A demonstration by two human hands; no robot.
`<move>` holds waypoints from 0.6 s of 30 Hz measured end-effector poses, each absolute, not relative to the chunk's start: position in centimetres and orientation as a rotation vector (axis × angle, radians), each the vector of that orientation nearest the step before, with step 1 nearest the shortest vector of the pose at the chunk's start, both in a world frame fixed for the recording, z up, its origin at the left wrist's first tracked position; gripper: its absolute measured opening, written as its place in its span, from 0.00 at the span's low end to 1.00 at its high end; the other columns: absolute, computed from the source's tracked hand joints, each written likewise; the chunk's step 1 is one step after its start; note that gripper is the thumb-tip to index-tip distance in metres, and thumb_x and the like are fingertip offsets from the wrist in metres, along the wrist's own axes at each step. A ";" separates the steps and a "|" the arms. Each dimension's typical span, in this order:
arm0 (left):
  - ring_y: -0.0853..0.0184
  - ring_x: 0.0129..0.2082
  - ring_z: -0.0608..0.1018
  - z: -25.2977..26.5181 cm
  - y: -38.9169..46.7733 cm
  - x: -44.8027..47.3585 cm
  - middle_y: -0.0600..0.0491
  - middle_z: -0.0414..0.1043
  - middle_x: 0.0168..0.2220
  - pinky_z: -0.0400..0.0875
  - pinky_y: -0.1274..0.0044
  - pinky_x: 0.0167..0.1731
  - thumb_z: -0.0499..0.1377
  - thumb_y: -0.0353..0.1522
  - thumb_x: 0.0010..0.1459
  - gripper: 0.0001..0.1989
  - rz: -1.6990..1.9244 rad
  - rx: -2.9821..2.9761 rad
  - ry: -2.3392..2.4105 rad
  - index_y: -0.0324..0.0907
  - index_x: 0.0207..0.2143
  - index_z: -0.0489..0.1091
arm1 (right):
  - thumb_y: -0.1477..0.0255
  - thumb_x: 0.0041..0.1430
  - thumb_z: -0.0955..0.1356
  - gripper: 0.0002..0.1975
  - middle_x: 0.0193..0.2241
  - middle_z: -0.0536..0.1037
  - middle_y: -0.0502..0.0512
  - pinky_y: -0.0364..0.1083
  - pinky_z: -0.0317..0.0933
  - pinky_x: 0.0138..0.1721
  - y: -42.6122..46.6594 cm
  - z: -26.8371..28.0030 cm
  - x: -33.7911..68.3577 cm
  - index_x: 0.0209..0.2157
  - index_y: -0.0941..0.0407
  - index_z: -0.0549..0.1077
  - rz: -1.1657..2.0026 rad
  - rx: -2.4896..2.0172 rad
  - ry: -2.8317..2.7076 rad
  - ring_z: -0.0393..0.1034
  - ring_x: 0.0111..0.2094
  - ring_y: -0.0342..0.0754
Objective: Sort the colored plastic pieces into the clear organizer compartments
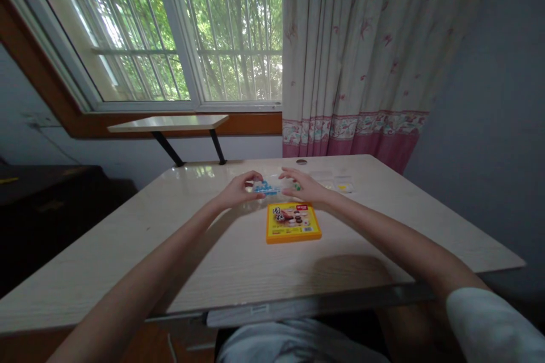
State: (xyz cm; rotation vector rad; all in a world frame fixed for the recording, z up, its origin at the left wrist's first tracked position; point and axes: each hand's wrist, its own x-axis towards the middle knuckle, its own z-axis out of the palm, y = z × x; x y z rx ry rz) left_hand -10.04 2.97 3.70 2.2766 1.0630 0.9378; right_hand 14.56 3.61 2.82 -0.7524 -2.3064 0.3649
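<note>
Between my two hands is a clear plastic container (267, 187) with small blue pieces inside. The fingers and thumb of my left hand (238, 190) curl round its left end. On its right end is my right hand (307, 187), fingers above and thumb below. A bit of green (297, 186) shows beside the right palm, partly hidden. Just nearer to me lies a flat yellow box (293, 222) with printed pictures and large dark characters on its lid. Past my right wrist sits a small clear case (344, 187) with something yellow in it.
The pale wood-grain table (204, 272) has a round cable hole (301, 162) near its back edge. A raised shelf (170, 123) on dark legs stands at the back left. Behind are a barred window and a flowered curtain (353, 57).
</note>
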 end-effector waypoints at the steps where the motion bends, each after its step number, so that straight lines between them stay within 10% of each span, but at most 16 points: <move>1: 0.67 0.39 0.70 4.1 2.5 -9.6 0.50 0.67 0.40 0.68 0.72 0.40 0.62 0.37 0.42 0.19 0.947 2.263 1.040 0.39 0.37 0.65 | 0.65 0.51 0.67 0.18 0.52 0.63 0.60 0.49 0.58 0.47 3.3 2.9 14.9 0.45 0.55 0.65 0.435 -0.751 -2.271 0.60 0.51 0.48; 18: 0.62 0.51 0.65 3.0 -0.3 -6.7 0.47 0.61 0.48 0.62 0.68 0.49 0.65 0.33 0.39 0.17 1.048 2.003 0.884 0.41 0.36 0.72 | 0.66 0.43 0.71 0.20 0.45 0.65 0.56 0.45 0.61 0.43 -0.3 1.2 16.5 0.39 0.55 0.67 0.622 -0.690 -2.018 0.62 0.47 0.48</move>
